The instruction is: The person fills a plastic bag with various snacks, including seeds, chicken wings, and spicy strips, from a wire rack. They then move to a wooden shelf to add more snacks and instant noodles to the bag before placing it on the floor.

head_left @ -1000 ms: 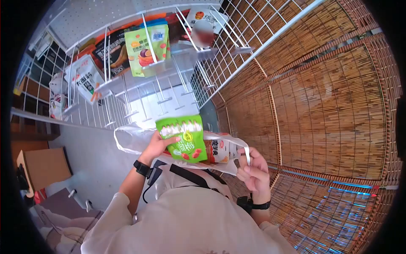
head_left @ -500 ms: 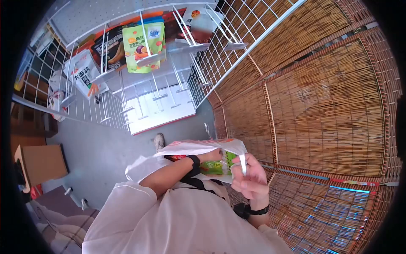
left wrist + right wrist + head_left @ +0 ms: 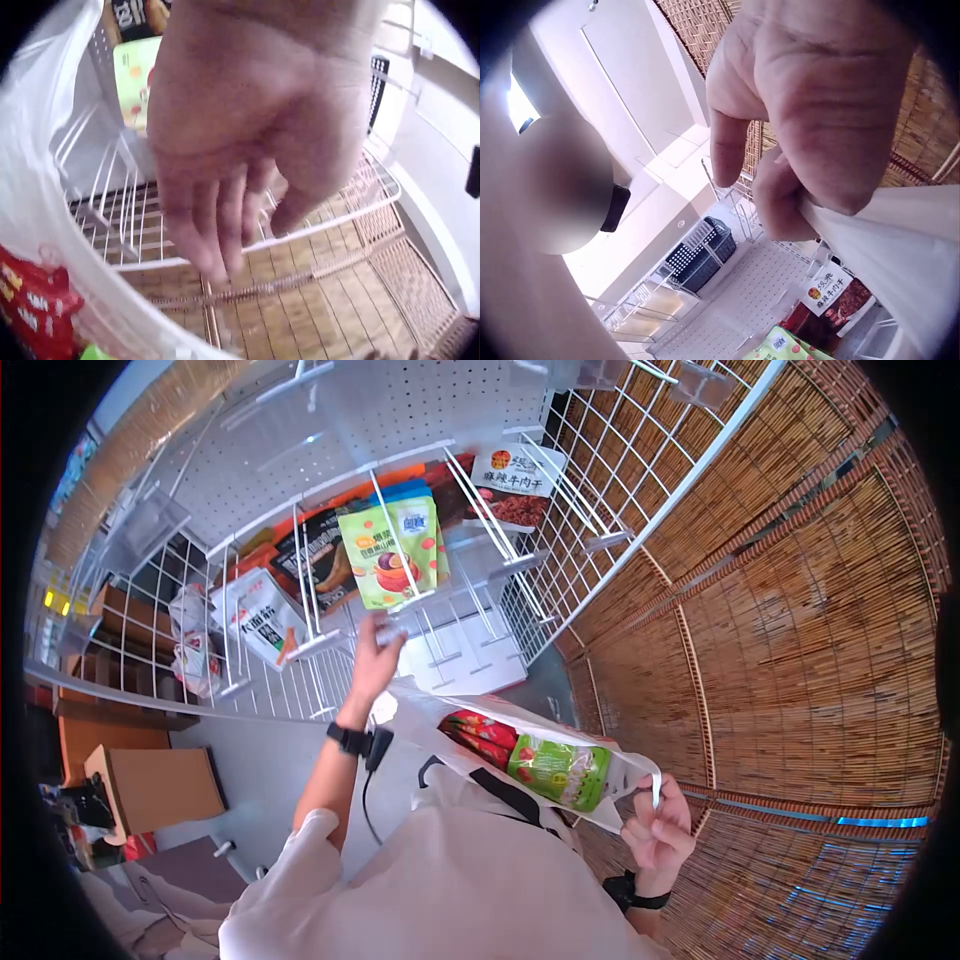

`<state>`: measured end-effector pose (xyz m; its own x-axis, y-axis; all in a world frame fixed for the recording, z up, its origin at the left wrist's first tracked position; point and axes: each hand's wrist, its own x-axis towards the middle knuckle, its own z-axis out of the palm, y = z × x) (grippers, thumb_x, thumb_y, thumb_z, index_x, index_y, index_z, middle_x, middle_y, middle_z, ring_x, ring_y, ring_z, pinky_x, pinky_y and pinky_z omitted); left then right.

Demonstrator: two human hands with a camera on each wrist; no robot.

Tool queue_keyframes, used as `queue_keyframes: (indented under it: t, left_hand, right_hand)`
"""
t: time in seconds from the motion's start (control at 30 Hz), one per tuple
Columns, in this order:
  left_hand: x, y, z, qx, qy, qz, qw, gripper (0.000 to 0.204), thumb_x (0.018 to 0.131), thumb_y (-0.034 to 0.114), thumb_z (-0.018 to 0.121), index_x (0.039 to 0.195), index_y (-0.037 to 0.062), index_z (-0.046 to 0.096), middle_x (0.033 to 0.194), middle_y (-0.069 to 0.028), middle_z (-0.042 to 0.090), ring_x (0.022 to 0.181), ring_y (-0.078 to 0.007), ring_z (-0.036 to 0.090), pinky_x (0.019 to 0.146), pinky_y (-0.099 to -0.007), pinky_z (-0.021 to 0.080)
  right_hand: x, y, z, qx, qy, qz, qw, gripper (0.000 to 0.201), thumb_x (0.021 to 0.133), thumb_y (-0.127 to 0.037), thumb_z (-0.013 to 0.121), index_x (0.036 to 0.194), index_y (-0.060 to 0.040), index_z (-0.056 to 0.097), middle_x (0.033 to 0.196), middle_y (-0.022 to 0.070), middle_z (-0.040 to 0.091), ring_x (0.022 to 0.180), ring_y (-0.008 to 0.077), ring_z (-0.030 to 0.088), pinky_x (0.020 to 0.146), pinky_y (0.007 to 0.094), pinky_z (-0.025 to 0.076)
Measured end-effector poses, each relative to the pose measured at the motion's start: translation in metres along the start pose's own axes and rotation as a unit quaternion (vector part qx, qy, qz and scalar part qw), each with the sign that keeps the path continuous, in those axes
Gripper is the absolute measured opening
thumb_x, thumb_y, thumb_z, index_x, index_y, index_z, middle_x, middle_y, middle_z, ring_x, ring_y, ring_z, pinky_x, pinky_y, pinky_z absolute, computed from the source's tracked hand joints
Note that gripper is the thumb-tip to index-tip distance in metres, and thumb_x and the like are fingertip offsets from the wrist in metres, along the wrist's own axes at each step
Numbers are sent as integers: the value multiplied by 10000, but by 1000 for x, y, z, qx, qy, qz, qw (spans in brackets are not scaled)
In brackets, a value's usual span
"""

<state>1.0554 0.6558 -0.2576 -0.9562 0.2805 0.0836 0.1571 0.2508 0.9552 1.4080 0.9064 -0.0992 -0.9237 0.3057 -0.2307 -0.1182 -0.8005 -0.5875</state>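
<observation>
Below the rack (image 3: pixel 370 435), one bag (image 3: pixel 625 765) is gaping upward. Right hand (image 3: pixel 657 832), one: pinching the bag's edge. Left hand (image 3: pixel 375 665), one: holding nothing, fingers loosely bent, reaching near the rack. Step in hand, by judgement: packs are being moved between bag and rack, direction uncertain; the next move is calling for a steady bag mouth and a light pinch on one pack. Bagged, showing: one green pack (image 3: pixel 558 770); red packaging (image 3: pixel 480 738), count unclear. Racked, frontmost: one light green pouch (image 3: pixel 385 555), one black pouch (image 3: pixel 325 550), two white pouches (image 3: pixel 515 485) (image 3: pixel 262 618); those behind are defying a count.
</observation>
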Motion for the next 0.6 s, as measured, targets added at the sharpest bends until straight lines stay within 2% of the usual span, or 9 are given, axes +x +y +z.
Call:
queue_keyframes:
  t: [0.03,0.17,0.23,0.27,0.3,0.37,0.4,0.47,0.6]
  left_hand:
    - [22,-9,0,64,99,69,991,573,743,73,648,1239,-47,388,1082,-142,532,1004,-241,535,858,-346,457]
    - [98,-45,-9,163,158,158,961,729,698,95,706,1288,-61,307,1202,-191,455,1096,-264,478,916,-357,419]
    - [112,-29,-7,9,104,83,991,742,687,84,733,1282,-73,317,1226,-194,457,1084,-256,499,927,-341,411]
    - [109,-23,-2,-88,119,78,986,721,686,73,751,1269,-55,347,1238,-175,469,1077,-242,516,921,-330,414]
    - [110,-23,-3,-87,117,84,986,721,686,73,751,1269,-55,347,1238,-175,469,1077,-242,516,921,-330,414]
    - [113,-23,-6,-141,32,15,989,715,717,56,718,1311,-23,328,1177,-153,534,1081,-222,521,927,-326,415]
    - [117,-29,-5,-140,30,18,990,715,717,56,718,1311,-23,328,1177,-153,534,1081,-222,521,927,-326,415]
    - [123,-49,2,-111,60,4,992,724,702,71,754,1271,-38,320,1173,-135,513,1057,-211,532,921,-312,424]
    - [127,-43,12,-103,100,28,989,717,682,73,780,1224,-39,324,1145,-130,502,1041,-202,537,888,-304,451]
  right_hand:
    - [3,2,0,3,-2,-3,1000,498,730,-5,601,1171,36,375,634,13,365,446,55,259,425,221,217]
    - [8,9,1,-23,1,-25,999,465,765,-15,581,1163,63,353,636,13,352,420,54,255,402,221,220]
    - [7,10,1,-32,12,-32,999,459,766,-21,585,1157,61,359,632,10,350,419,53,254,399,219,218]
    - [8,11,2,-35,24,-35,998,451,762,-25,588,1148,59,370,627,4,346,419,50,251,396,215,213]
    - [9,13,4,-37,35,-39,998,442,759,-29,592,1139,57,382,622,-2,343,419,48,249,392,212,208]
    - [12,15,8,-40,45,-47,997,432,756,-32,593,1130,54,393,620,-7,340,420,45,246,390,210,204]
    - [13,16,9,-47,57,-50,996,422,754,-34,595,1120,52,404,617,-13,336,421,42,243,387,208,200]
    - [13,18,8,-48,66,-58,995,418,753,-37,595,1116,51,409,622,-16,337,422,41,241,388,205,198]
    - [6,16,3,-60,96,-55,992,407,759,-40,589,1116,49,415,634,-16,342,427,41,242,392,203,198]
